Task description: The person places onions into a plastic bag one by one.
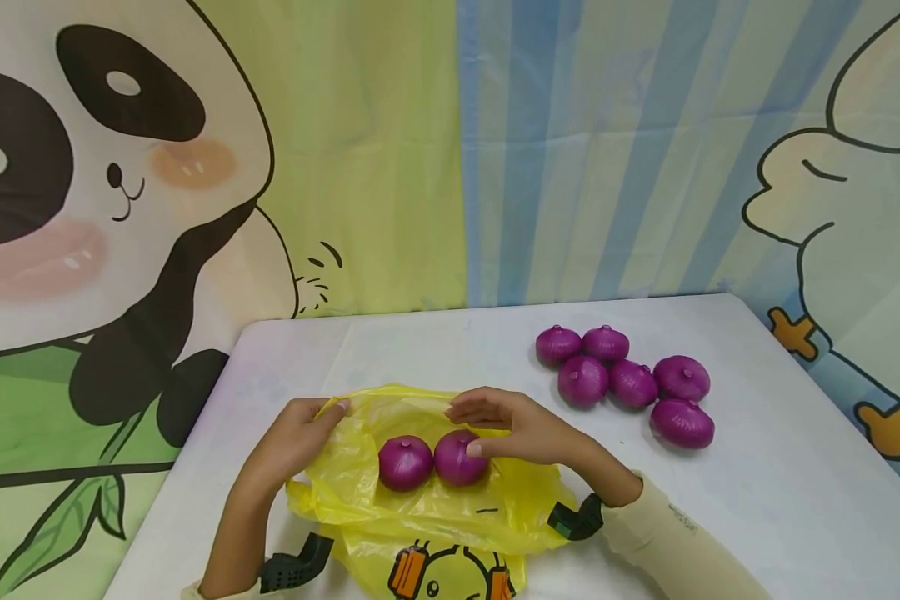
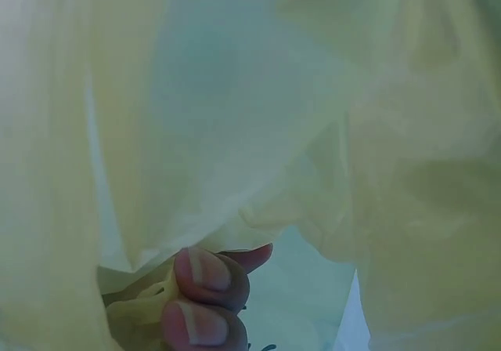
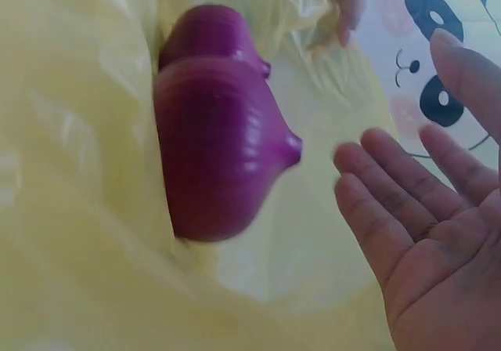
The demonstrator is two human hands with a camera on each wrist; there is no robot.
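A yellow plastic bag (image 1: 345,475) lies with its mouth spread, a cartoon print on its lower front. Two purple onions, a left one (image 1: 405,463) and a right one (image 1: 456,460), sit side by side in the mouth. My left hand (image 1: 298,440) pinches the bag's left rim between thumb and fingers; in the left wrist view, bag film surrounds its fingertips (image 2: 205,280). Over the right onion hovers my right hand (image 1: 523,427), fingers extended and thumb overlapping it in the head view. The right wrist view shows a gap between that palm (image 3: 450,265) and the nearer onion (image 3: 219,147).
Several more purple onions (image 1: 583,381) are clustered on the white table (image 1: 420,350) at the back right. Behind the table hangs a curtain (image 1: 375,167) with cartoon animals. Dark wrist devices (image 1: 296,567) sit on both forearms, close to the bag.
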